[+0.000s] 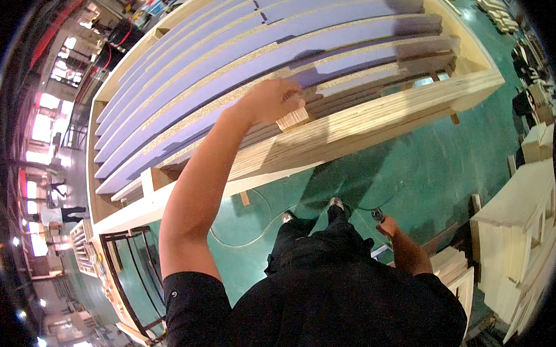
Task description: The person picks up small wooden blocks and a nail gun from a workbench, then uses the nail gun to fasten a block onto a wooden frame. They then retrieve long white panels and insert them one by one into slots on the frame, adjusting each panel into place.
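Observation:
My left hand (273, 100) reaches over the near rail of a large wooden frame (350, 130). Its fingers are curled at a short pale wooden block (294, 118), which sits just inside that rail. The fingertips are partly hidden, but the hand looks closed on the block. Low at my right side, my right hand (389, 226) is wrapped round a small dark tool (378, 214) whose kind is too small to make out. Inside the frame, long boards with bluish faces (224, 80) and speckled edges lie in parallel rows.
A thin pale hose (244, 244) curls across the green floor (408, 180) by my feet. Stacked wooden panels (513, 225) stand to the right. A dark metal rack (136, 273) is at the left, and another person (59, 215) stands farther off.

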{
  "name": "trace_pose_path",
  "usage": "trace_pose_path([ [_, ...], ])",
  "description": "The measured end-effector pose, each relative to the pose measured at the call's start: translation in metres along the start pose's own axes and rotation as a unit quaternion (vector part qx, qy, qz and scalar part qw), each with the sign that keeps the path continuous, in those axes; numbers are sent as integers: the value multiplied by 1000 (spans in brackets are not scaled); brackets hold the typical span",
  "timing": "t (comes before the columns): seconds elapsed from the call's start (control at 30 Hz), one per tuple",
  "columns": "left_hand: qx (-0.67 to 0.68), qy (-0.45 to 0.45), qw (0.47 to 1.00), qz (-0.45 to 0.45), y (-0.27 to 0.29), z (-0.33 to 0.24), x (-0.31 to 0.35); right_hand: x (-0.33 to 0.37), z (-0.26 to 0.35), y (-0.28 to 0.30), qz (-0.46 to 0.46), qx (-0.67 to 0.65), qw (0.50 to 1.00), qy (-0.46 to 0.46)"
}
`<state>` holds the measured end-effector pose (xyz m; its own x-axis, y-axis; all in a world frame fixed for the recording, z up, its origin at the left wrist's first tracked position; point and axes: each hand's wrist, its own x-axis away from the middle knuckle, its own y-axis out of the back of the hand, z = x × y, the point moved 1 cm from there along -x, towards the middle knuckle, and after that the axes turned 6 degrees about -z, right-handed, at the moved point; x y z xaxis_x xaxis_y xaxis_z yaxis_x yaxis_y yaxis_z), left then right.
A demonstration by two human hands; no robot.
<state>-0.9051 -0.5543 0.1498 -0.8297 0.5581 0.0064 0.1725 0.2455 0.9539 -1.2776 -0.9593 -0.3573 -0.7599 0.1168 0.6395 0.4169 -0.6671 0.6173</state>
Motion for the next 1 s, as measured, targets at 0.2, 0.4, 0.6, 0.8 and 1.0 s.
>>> trace_pose_path([
  [0.2,59,-51,997,0,-13,-2,15,-21,-65,-5,24,-56,997,-40],
  [0.4,38,-23,999,-19,-1,-13,39,-11,-2,-11,92,-111,982,-120],
  [0.6,49,-31,997,42,5,-25,47,-32,-38,-43,88,-46,995,-9],
  [0.8,44,-10,999,23,1,-27,57,-3,8,6,96,-42,994,10],
  [1.0,40,-38,998,18,-1,-28,51,3,75,63,202,-1,979,33],
])
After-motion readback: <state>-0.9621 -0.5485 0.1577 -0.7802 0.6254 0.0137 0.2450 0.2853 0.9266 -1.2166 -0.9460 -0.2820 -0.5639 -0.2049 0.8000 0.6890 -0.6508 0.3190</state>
